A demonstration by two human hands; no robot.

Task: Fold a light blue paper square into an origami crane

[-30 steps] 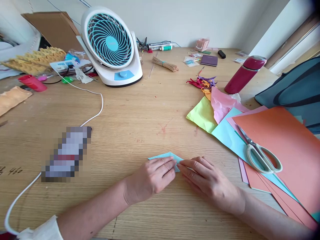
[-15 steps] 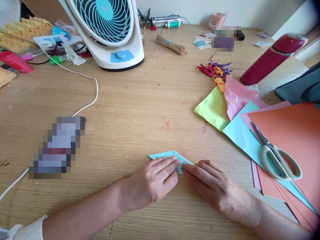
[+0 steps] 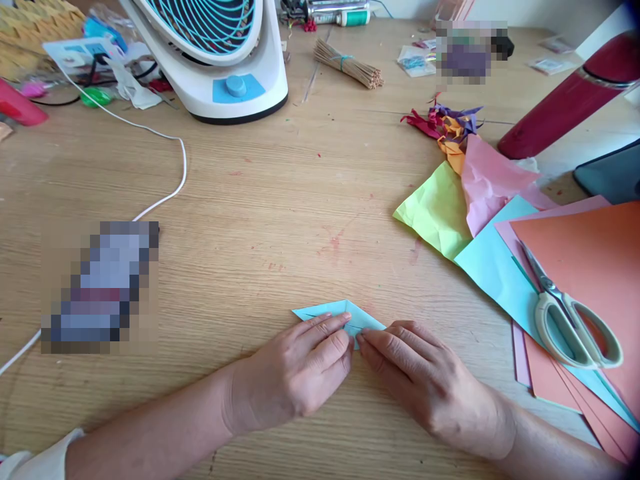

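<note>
A small piece of folded light-blue paper (image 3: 345,309) lies on the table in front of me, with a crease down its middle and dark slits or lines on it. My left hand (image 3: 305,363) presses its left part, fingers together and thumb tucked in near the lower edge. At the right part, my right hand (image 3: 425,380) has its fingers closed on the paper's edge, fingertips close to the left thumb. Both hands cover the paper's lower side.
Scissors (image 3: 575,320) lie on a stack of coloured paper (image 3: 595,247) at the right. Behind are crumpled green paper (image 3: 437,213), a red flask (image 3: 560,100) and a stick bundle (image 3: 347,63). A fan (image 3: 235,87) stands at the back, a blurred phone-like object (image 3: 107,280) at the left.
The view has tilted downward a little, so the background sits higher. My left fingers have drawn slightly back, baring more of the paper's middle. The right hand stays at the edge.
</note>
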